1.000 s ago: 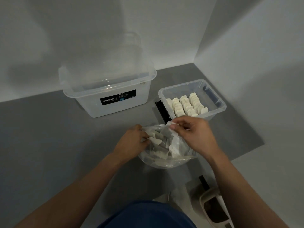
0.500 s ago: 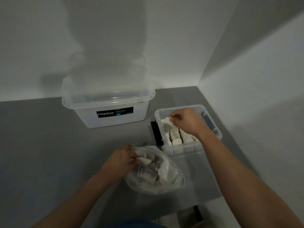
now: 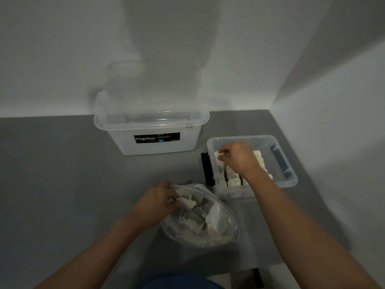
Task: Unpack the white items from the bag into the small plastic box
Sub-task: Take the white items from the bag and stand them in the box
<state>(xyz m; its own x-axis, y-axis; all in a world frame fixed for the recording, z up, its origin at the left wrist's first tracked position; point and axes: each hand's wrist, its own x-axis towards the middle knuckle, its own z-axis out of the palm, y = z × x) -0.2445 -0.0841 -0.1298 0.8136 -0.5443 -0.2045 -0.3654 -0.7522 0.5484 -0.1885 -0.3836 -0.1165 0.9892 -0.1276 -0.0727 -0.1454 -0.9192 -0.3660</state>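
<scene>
A clear plastic bag (image 3: 220, 230) full of white items (image 3: 210, 222) lies on the grey floor in front of me. My left hand (image 3: 155, 202) grips the bag's left rim and touches a white piece there. The small clear plastic box (image 3: 288, 161) sits to the right, with rows of white items (image 3: 233, 179) standing inside. My right hand (image 3: 236, 156) reaches into the box's near-left part and pinches a white item (image 3: 219, 156) above the rows.
A large clear lidded box (image 3: 150, 130) labelled Megabox stands against the back wall, left of the small box. A black flat object (image 3: 206, 167) lies against the small box's left side. White walls close in behind and to the right.
My right hand has carried a white item from the bag up into the small box and now lowers it at the left rows. My left hand stays on the bag's rim.
</scene>
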